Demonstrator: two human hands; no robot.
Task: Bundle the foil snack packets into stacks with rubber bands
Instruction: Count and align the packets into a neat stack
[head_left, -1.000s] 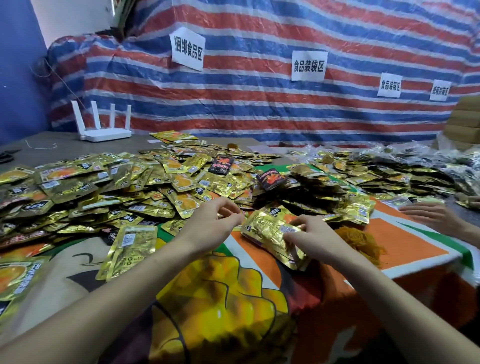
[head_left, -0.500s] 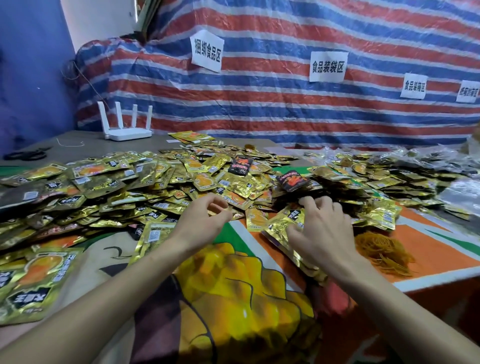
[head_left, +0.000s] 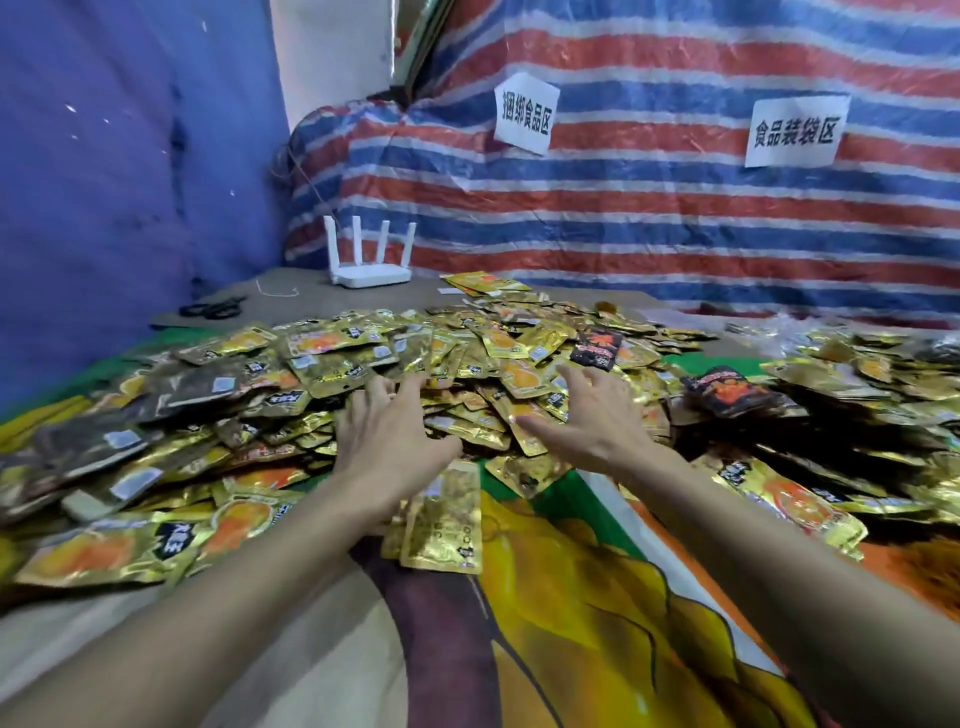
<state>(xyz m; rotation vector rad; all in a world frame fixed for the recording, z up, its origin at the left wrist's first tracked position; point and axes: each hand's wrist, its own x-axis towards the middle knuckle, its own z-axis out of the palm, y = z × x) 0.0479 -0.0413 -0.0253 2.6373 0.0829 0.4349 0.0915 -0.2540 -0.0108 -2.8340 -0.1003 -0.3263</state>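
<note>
Head view: sign 捆绑食品区, sign 食品装袋区, above foil packets.

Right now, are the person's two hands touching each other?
Apart. The head view shows gold foil packets lying in the gap between the left hand and the right hand.

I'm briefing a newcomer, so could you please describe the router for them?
Follow the table to its far edge below the striped tarp. Beyond the gold packets stands the router, the only white box there, with four upright antennas.
</note>
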